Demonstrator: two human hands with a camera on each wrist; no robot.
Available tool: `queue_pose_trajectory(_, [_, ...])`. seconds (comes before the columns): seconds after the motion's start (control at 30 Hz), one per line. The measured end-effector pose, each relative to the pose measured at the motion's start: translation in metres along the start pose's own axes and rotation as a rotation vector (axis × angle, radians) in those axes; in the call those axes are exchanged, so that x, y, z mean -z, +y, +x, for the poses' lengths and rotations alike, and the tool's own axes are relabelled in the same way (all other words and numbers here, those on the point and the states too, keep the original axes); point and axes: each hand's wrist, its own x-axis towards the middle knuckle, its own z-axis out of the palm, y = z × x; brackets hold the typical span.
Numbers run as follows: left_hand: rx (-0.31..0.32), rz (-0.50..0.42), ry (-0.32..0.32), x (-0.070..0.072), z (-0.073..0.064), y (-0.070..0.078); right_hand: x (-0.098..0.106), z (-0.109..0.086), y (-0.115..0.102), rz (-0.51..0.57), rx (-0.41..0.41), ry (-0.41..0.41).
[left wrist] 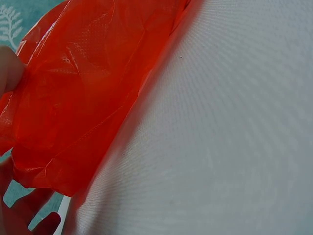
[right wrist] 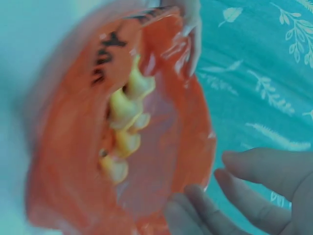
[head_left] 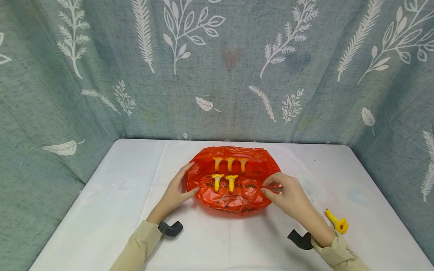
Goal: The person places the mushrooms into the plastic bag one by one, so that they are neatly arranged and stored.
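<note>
A red plastic bag (head_left: 234, 205) with black printing lies spread on the table. Several yellow chanterelle mushrooms (head_left: 217, 182) rest on it in two rows, stems toward me. My left hand (head_left: 178, 190) holds the bag's left end, thumb at the front and fingers at the back edge; in the left wrist view its thumb (left wrist: 10, 71) rests against the red plastic. At the bag's right edge is my right hand (head_left: 288, 192), fingers bent and fingertips right at the plastic. The right wrist view shows those fingers (right wrist: 259, 205) spread apart, overlapping the rim, with nothing pinched.
One more yellow mushroom (head_left: 337, 222) lies on the white table (head_left: 112, 195) beside my right wrist. Black wrist mounts (head_left: 171, 228) hang below both forearms. A grey-green curtain with white leaf prints (head_left: 210, 75) encloses the table's back and sides.
</note>
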Motion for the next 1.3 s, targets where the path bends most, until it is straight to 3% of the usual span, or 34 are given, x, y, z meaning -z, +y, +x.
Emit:
queue_pose_trajectory(0.4, [0.002,-0.013,-0.001,0.000,0.000,0.001,0.030,-0.033,0.038,0.025,0.132,0.008])
queue_pose_trajectory(0.53, [-0.010,-0.023,-0.003,-0.001,0.000,0.001,0.041,-0.047,0.046,-0.043,0.091,0.040])
queue_pose_trajectory(0.7, [-0.017,-0.027,0.003,-0.001,0.000,0.000,0.054,-0.063,0.060,-0.120,-0.022,0.065])
queue_pose_trajectory(1.07, [-0.005,-0.033,0.003,-0.001,0.001,0.000,0.089,-0.092,0.099,-0.128,-0.115,0.143])
queue_pose_trajectory(1.3, [-0.003,-0.016,0.007,-0.001,0.000,0.000,0.103,-0.107,0.131,0.008,-0.033,0.076])
